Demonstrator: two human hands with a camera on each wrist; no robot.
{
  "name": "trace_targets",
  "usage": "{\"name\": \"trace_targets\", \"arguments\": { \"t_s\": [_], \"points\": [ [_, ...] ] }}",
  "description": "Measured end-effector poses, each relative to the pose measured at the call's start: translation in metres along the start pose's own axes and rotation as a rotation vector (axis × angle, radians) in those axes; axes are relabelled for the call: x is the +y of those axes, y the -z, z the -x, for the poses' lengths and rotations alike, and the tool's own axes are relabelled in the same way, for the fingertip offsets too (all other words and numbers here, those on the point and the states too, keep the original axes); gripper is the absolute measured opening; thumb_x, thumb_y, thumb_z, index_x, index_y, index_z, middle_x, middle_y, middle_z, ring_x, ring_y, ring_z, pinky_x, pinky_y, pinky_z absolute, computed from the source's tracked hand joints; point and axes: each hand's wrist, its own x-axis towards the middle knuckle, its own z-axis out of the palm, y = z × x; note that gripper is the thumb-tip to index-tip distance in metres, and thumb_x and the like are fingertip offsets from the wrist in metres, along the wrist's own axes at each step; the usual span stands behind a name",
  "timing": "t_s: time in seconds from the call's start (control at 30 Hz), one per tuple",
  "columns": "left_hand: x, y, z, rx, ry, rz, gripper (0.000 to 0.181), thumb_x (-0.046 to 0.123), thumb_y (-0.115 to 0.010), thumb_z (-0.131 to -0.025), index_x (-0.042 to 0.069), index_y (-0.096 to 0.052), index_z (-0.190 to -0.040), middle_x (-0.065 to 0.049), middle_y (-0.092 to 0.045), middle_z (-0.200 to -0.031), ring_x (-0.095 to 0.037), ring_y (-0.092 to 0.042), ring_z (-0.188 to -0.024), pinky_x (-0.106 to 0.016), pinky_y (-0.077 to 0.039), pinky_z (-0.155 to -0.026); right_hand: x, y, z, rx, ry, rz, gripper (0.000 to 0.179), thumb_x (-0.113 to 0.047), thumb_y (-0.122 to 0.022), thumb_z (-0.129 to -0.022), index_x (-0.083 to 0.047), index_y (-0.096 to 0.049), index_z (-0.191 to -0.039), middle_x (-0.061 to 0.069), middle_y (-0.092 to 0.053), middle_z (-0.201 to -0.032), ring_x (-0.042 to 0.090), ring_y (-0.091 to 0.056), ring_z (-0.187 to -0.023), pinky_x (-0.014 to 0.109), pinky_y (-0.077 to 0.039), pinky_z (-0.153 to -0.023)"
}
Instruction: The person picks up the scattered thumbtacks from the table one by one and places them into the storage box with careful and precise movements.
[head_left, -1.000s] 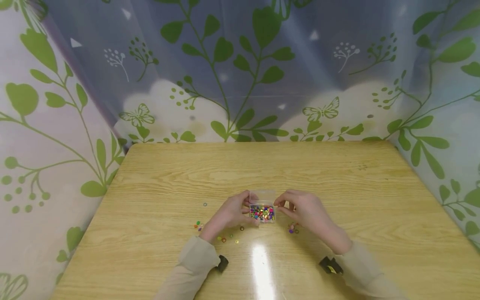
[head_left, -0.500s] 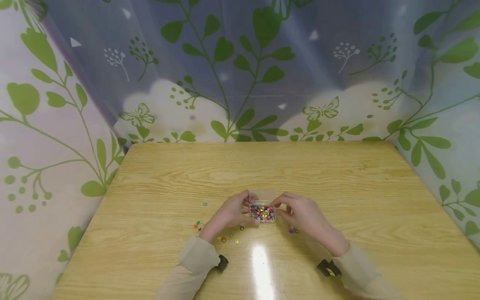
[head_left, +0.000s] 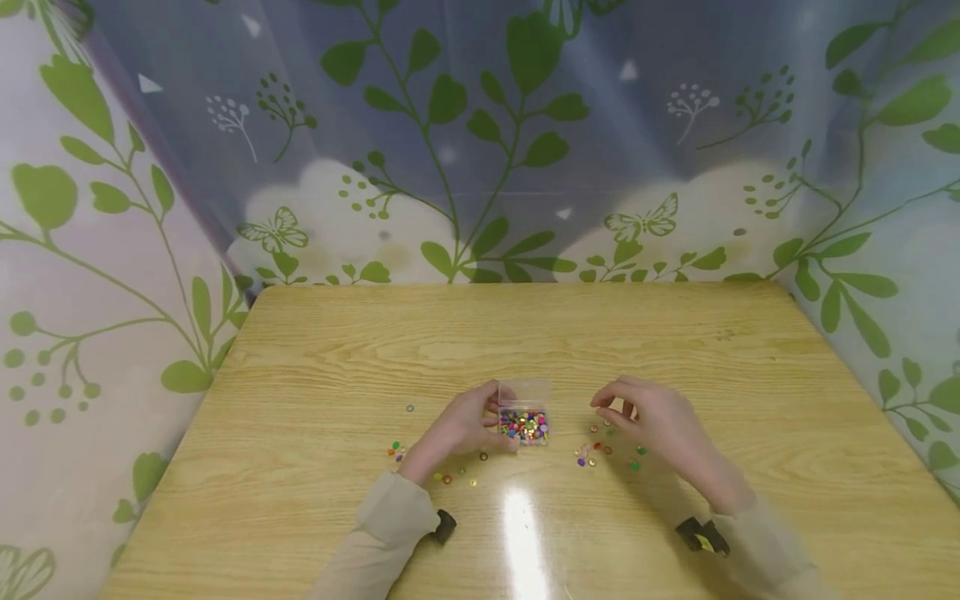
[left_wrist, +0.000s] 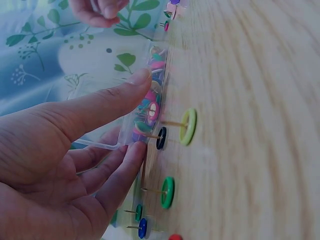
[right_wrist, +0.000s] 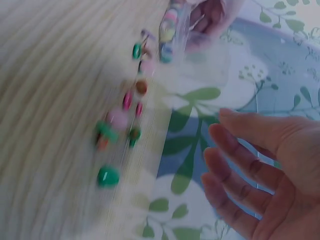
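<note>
Thumbtacks (head_left: 525, 426) in many colours are packed in a small clear box (head_left: 548, 432), which appears to be rested on the bench (head_left: 525, 333) with its lid (head_left: 528, 390) raised at the far side. The left grip (head_left: 463, 423) is clamped on the box at its left end, thumb along the near side and fingers wrapped behind. The right grip (head_left: 651, 410) is held off to the right, above the bench, fingers loosely curved with nothing seen between them.

Spilling is judged the chief hazard: if the box were tipped by an uneven squeeze of the left grip, or if the lid were nudged, tacks could be thrown over the low rim. Pricking comes next. A yellow-green tack (left_wrist: 188, 127) and a black tack (left_wrist: 161, 138) are set on their heads, pins pointing up, near the left fingers; should that hand be lowered or slid without care, skin could be pierced. Below the right grip a scattered cluster of tacks (head_left: 597, 447) is spread, blurred in the wrist view, so which pins are turned up cannot be told. Were that cluster brushed by a sleeve (head_left: 765, 542), pieces could be swept further apart, and a small one might be overlooked.
</note>
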Motion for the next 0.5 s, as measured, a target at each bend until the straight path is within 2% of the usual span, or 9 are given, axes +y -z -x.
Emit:
{"name": "trace_targets", "arguments": {
  "t_s": [0.2, 0.37, 0.5],
  "points": [
    [0.001, 0.000, 0.001, 0.001, -0.002, 0.021, 0.066, 0.015, -0.091, -0.074, 0.011, -0.058, -0.132, -0.011, -0.060, -0.127, -0.033, -0.062, -0.117, -0.041, -0.054, -0.103, 0.014, 0.011, 0.014, -0.058, -0.061, 0.051, 0.011, -0.011, -0.083, -0.082, -0.015, -0.074, -0.088, -0.007, -0.071, -0.082, 0.002, -0.055, -0.061, 0.018, -0.042, -0.049],
    [0.001, 0.000, 0.002, 0.000, 0.000, 0.017, 0.066, 0.015, -0.090, -0.075, 0.011, -0.058, -0.132, -0.011, -0.060, -0.127, -0.033, -0.062, -0.117, -0.041, -0.054, -0.102, 0.023, 0.015, 0.024, -0.171, -0.123, 0.045, 0.010, -0.016, -0.083, -0.084, -0.019, -0.073, -0.085, -0.011, -0.068, -0.077, -0.001, -0.050, -0.059, 0.019, -0.041, -0.049],
    [0.000, -0.001, 0.001, -0.003, -0.005, 0.012, 0.066, 0.016, -0.090, -0.076, 0.011, -0.057, -0.133, -0.012, -0.060, -0.128, -0.033, -0.062, -0.117, -0.040, -0.054, -0.102, 0.027, 0.015, 0.029, -0.272, -0.176, 0.008, 0.011, -0.020, -0.082, -0.085, -0.022, -0.071, -0.087, -0.015, -0.066, -0.075, -0.002, -0.051, -0.061, 0.020, -0.044, -0.052]
  ]
}}
